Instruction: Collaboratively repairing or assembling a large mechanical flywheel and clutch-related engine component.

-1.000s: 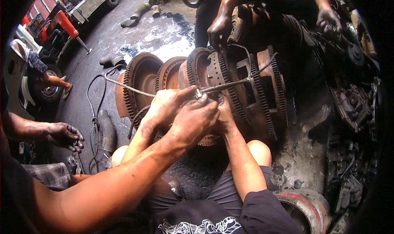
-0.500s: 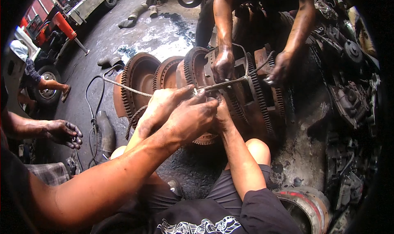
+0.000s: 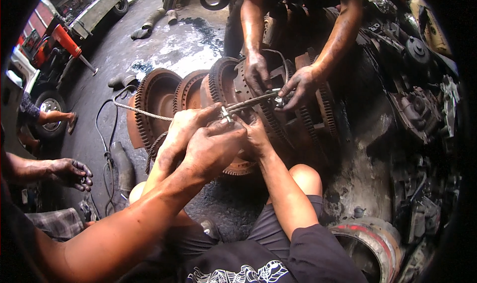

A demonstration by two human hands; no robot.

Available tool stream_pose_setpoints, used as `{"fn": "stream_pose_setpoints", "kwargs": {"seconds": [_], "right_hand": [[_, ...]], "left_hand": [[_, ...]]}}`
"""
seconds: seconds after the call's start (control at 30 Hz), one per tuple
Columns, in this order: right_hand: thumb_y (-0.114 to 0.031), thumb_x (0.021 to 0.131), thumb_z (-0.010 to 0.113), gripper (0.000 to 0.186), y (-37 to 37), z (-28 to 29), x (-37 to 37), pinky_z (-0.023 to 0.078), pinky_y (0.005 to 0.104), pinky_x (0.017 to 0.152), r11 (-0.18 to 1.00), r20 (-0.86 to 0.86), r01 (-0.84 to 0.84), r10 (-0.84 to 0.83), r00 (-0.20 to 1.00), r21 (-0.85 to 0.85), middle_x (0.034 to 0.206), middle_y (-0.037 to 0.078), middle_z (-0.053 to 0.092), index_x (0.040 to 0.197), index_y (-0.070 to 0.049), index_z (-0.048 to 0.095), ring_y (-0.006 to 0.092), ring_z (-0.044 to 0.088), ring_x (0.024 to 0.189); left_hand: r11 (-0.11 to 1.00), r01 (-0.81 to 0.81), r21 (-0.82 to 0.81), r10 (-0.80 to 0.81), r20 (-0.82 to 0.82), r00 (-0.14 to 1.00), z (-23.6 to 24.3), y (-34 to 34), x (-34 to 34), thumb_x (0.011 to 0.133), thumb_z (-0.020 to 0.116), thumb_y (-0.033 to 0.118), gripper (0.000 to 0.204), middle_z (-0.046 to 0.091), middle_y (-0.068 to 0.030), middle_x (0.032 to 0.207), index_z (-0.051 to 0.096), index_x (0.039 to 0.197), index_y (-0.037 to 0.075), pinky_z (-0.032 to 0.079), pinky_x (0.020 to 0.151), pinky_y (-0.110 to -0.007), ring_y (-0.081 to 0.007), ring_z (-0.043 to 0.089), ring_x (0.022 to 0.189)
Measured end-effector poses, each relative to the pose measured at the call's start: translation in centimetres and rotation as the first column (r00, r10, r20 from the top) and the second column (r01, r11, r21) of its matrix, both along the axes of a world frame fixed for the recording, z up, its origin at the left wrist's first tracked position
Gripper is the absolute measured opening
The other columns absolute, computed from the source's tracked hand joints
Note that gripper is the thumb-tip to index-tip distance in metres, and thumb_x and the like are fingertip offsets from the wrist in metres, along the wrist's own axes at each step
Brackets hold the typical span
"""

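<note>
Greasy concrete floor (image 3: 184,44) of an open-air workshop, with a truck (image 3: 47,67) at 10 o'clock and piled engine scrap from 1 to 4 o'clock. I sit on the ground, knees apart, facing a row of rusty toothed gear discs (image 3: 154,96) standing on edge at the centre.

A steel cable (image 3: 149,115) runs from 9 o'clock across the discs to the centre, where a small metal clamp (image 3: 226,116) sits on it. My left hand (image 3: 185,130) is closed around the cable just left of the clamp, thumb on top. My right hand (image 3: 256,140) reaches in just right of the clamp, fingers curled, but another hand covers most of it, so I cannot tell what it grips.

That covering hand is a helper's hand (image 3: 213,151), at the end of a long forearm from 7 o'clock, pinching at the clamp. A person standing at 12 o'clock has both hands on the discs, one of them (image 3: 298,86) fingering a second clamp (image 3: 278,100) further along the cable. Another person's hand (image 3: 69,172) rests idle at 9 o'clock. A brake drum (image 3: 370,238) lies at 5 o'clock.

As I judge it, the work goes best if I hold the cable taut and steady so the clamp sits square, with my fingers clear of the gear teeth and frayed strands.
</note>
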State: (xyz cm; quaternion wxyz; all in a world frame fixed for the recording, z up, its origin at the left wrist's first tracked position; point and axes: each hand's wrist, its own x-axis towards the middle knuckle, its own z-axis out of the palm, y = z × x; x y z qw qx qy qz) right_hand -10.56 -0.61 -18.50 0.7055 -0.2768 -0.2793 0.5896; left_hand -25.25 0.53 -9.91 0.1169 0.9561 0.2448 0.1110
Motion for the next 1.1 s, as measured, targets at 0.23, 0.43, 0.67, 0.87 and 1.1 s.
{"fn": "stream_pose_setpoints", "kwargs": {"seconds": [0.23, 0.43, 0.67, 0.87, 1.1], "right_hand": [[-0.009, 0.098, 0.06, 0.022, 0.6, 0.4, -1.0, 0.054, 0.0245, 0.079, 1.0, -0.024, -0.016, 0.016, 1.0, 0.015, 0.107, 0.004, 0.066, 0.12, -0.003, 0.06, 0.0106, 0.062, 0.093], [-0.008, 0.097, 0.062, 0.022, -0.2, 0.3, -0.5, 0.054, 0.0249, 0.078, 1.0, -0.047, -0.014, 0.015, 0.999, 0.014, 0.108, 0.004, 0.066, 0.119, -0.004, 0.061, 0.0114, 0.063, 0.093], [-0.008, 0.096, 0.063, 0.022, -0.6, 0.2, -0.1, 0.055, 0.0257, 0.08, 0.999, -0.14, -0.013, 0.006, 0.99, -0.049, 0.108, 0.005, 0.066, 0.117, -0.003, 0.06, 0.0126, 0.064, 0.094], [-0.008, 0.097, 0.062, 0.022, -0.7, -0.1, 0.0, 0.054, 0.0272, 0.083, 0.999, -0.045, 0.01, -0.012, 0.999, -0.038, 0.111, 0.006, 0.067, 0.118, -0.003, 0.06, 0.0138, 0.064, 0.097], [-0.007, 0.097, 0.062, 0.022, -0.5, -0.7, 0.0, 0.054, 0.0267, 0.083, 1.0, 0.038, 0.027, -0.027, 0.999, 0.013, 0.111, 0.005, 0.067, 0.118, -0.003, 0.059, 0.0135, 0.064, 0.096]], "left_hand": [[0.878, 0.221, 0.424, -0.272, 0.063, 0.96, -0.5, 1.4, -1.1, 0.076, 0.064, 0.016, 0.019, 0.061, -0.005, 0.101, 0.065, 0.093, 0.008, 0.049, 0.098, -0.032, -0.0245, 0.058, 0.111], [0.927, 0.211, 0.309, -0.23, 0.027, 0.973, 0.2, 1.3, -0.1, 0.078, 0.063, 0.016, 0.023, 0.065, -0.0071, 0.104, 0.066, 0.1, 0.009, 0.051, 0.096, -0.033, -0.0244, 0.063, 0.106], [0.991, 0.13, 0.032, -0.133, 0.084, 0.988, 2.8, 2.0, -0.4, 0.078, 0.066, 0.014, 0.035, 0.069, -0.0099, 0.107, 0.066, 0.112, 0.011, 0.053, 0.092, -0.033, -0.0232, 0.067, 0.101], [0.837, -0.134, -0.53, 0.195, 0.06, 0.979, -0.4, 5.4, -1.8, 0.08, 0.067, 0.019, 0.021, 0.071, -0.0014, 0.099, 0.067, 0.1, 0.013, 0.048, 0.097, -0.03, -0.0175, 0.067, 0.096], [0.954, -0.024, -0.3, 0.058, 0.103, 0.993, -0.3, 5.5, -2.5, 0.079, 0.069, 0.023, 0.029, 0.071, -0.007, 0.098, 0.067, 0.106, 0.013, 0.052, 0.086, -0.032, -0.0226, 0.068, 0.087]]}}
